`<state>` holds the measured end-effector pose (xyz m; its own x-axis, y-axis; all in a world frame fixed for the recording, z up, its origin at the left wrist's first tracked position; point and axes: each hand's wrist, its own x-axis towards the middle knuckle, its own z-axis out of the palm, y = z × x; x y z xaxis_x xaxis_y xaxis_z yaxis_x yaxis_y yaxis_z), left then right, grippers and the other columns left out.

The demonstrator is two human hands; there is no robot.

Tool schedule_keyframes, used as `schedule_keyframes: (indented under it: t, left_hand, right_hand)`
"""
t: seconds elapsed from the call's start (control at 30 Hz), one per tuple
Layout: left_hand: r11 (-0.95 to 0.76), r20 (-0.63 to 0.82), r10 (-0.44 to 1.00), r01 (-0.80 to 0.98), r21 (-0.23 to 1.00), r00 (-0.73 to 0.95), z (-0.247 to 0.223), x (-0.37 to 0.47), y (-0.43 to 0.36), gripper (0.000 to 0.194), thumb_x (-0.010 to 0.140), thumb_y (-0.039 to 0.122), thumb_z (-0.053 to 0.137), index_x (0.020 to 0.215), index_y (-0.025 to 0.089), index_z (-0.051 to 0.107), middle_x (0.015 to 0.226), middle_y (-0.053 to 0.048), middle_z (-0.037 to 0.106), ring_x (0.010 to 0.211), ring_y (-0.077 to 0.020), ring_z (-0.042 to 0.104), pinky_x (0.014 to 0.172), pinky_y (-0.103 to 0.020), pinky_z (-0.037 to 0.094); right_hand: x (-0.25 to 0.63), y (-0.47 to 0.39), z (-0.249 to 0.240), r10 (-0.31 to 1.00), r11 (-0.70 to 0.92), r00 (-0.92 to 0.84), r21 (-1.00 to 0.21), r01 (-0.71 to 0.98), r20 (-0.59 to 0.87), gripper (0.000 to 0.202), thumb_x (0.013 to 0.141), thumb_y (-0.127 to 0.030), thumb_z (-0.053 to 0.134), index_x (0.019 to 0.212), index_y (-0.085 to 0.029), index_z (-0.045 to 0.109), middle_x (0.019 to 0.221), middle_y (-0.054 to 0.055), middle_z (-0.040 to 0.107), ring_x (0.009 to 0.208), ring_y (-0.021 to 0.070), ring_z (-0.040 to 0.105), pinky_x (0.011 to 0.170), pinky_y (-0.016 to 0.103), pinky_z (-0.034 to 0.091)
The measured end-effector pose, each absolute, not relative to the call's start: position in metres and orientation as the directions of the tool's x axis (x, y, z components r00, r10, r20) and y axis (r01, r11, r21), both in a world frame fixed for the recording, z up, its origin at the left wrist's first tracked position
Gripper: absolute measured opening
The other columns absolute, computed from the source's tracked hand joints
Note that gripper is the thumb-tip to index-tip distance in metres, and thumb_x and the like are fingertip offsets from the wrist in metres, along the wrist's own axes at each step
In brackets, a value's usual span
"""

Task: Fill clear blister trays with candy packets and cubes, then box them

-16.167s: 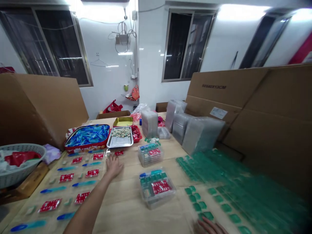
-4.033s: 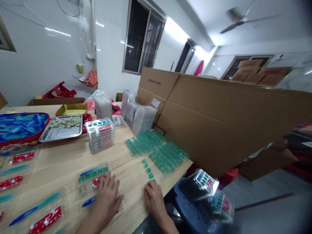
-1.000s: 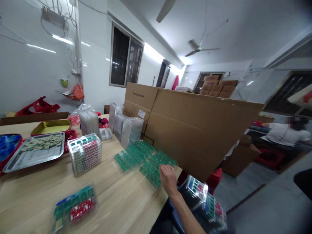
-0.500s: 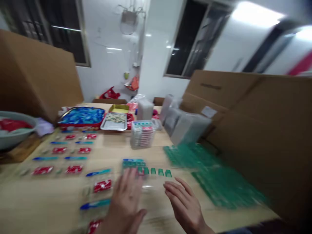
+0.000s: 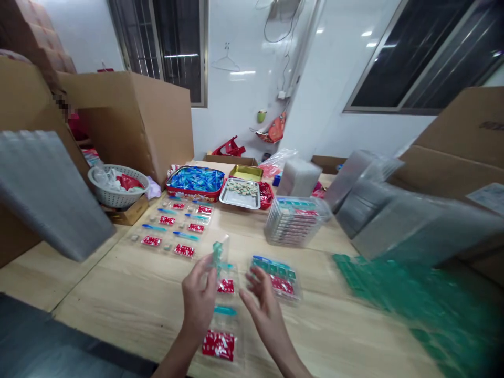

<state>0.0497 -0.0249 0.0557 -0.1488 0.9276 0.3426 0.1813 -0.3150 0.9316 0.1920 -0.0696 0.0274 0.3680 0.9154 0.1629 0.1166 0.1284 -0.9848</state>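
Clear plastic piece with translucent green lumps (image 5: 218, 253) is up off the wooden table (image 5: 126, 294), pinched on edge between the thumb and fingers of the left hand (image 5: 200, 286). From where I stand, the dark print (image 5: 494, 125) on the brown cardboard box (image 5: 441, 136) at right is cut off and too smeared to read; the white paper label (image 5: 488, 197) below it is no clearer, and the patterned wall of the red oval tin (image 5: 192, 194) of blue pen-shaped sticks shows no legible words. Pale wood stretches left of the left forearm to the table's slanting edge, and more lies between the right forearm and the blurred green plastic sheets (image 5: 413, 294). A close stack of filled clear plastic cases (image 5: 293, 231) stands farther back. The hands are apart, both forearms reaching in from the bottom. The right hand (image 5: 263, 299) holds nothing I can see, its fingers spread and curled beside a clear plastic tray (image 5: 293, 300) with a red white-spotted packet (image 5: 282, 285); I can't tell whether they touch it.
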Motion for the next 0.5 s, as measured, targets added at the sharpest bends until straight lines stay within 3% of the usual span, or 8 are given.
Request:
schedule_keyframes:
  t: [0.03,0.1,0.17,0.27,0.37,0.43,0.5]
  left_hand:
    - [-0.225,0.220,0.946,0.005,0.974,-0.238,0.054,0.048,-0.024,0.027,0.081,0.027,0.057,0.106,0.017,0.062,0.105,-0.010,0.069,0.096,-0.0210,0.065,0.084,-0.033,0.053]
    - [-0.134,0.027,0.937,-0.288,0.948,-0.348,0.052,0.048,-0.023,0.031,0.074,0.032,0.065,0.101,0.016,0.063,0.102,-0.009,0.069,0.093,-0.0203,0.065,0.080,-0.030,0.054]
    - [-0.093,-0.099,0.921,-0.461,0.883,-0.376,0.049,0.050,-0.024,0.038,0.067,0.032,0.073,0.099,0.015,0.062,0.097,-0.008,0.069,0.088,-0.0189,0.066,0.077,-0.028,0.054]
    - [-0.045,-0.202,0.913,-0.581,0.813,-0.354,0.042,0.043,-0.020,0.051,0.059,0.029,0.078,0.104,0.017,0.058,0.092,-0.006,0.068,0.082,-0.0172,0.065,0.075,-0.029,0.053]
    - [-0.031,-0.202,0.906,-0.534,0.845,-0.371,0.027,0.024,-0.003,0.057,0.056,0.025,0.077,0.108,0.020,0.052,0.090,-0.003,0.066,0.080,-0.0169,0.065,0.072,-0.030,0.053]
    - [-0.002,-0.128,0.931,-0.354,0.935,-0.342,0.014,0.009,0.012,0.050,0.056,0.023,0.073,0.102,0.017,0.055,0.080,-0.001,0.064,0.073,-0.0161,0.063,0.066,-0.028,0.052]
    - [0.021,-0.039,0.959,-0.067,0.998,-0.282,-0.002,-0.002,0.025,0.038,0.058,0.021,0.065,0.095,0.013,0.059,0.068,0.000,0.061,0.064,-0.0148,0.060,0.061,-0.025,0.050]
  right_hand:
    - [0.181,-0.067,0.022,0.950,0.032,0.312,-0.998,-0.061,0.012,0.054,0.071,-0.045,0.072,0.115,-0.022,0.052,0.119,0.012,0.061,0.104,0.0265,0.062,0.087,0.042,0.052]
    - [0.161,-0.065,0.015,0.971,-0.126,0.157,-0.940,-0.317,-0.183,0.048,0.067,-0.047,0.074,0.104,-0.020,0.056,0.102,0.009,0.068,0.094,0.0240,0.065,0.080,0.036,0.053]
    - [0.148,-0.064,0.012,0.968,-0.193,0.065,-0.882,-0.430,-0.244,0.045,0.065,-0.047,0.076,0.096,-0.018,0.059,0.085,0.006,0.070,0.082,0.0212,0.067,0.071,0.031,0.053]
    - [0.146,-0.058,0.008,0.963,-0.184,0.098,-0.875,-0.448,-0.253,0.046,0.058,-0.047,0.080,0.087,-0.017,0.060,0.069,0.001,0.067,0.060,0.0156,0.063,0.054,0.024,0.049]
    - [0.163,-0.042,0.002,0.951,-0.193,0.159,-0.910,-0.367,-0.266,0.047,0.055,-0.047,0.080,0.083,-0.017,0.058,0.058,-0.003,0.062,0.049,0.0122,0.056,0.045,0.021,0.043]
    - [0.176,-0.029,-0.003,0.949,-0.194,0.186,-0.937,-0.289,-0.254,0.046,0.056,-0.045,0.078,0.085,-0.018,0.054,0.049,-0.007,0.055,0.043,0.0109,0.051,0.042,0.020,0.040]
    - [0.187,-0.018,-0.010,0.952,-0.167,0.223,-0.966,-0.199,-0.210,0.046,0.057,-0.043,0.074,0.087,-0.019,0.050,0.047,-0.009,0.051,0.039,0.0106,0.048,0.040,0.021,0.039]
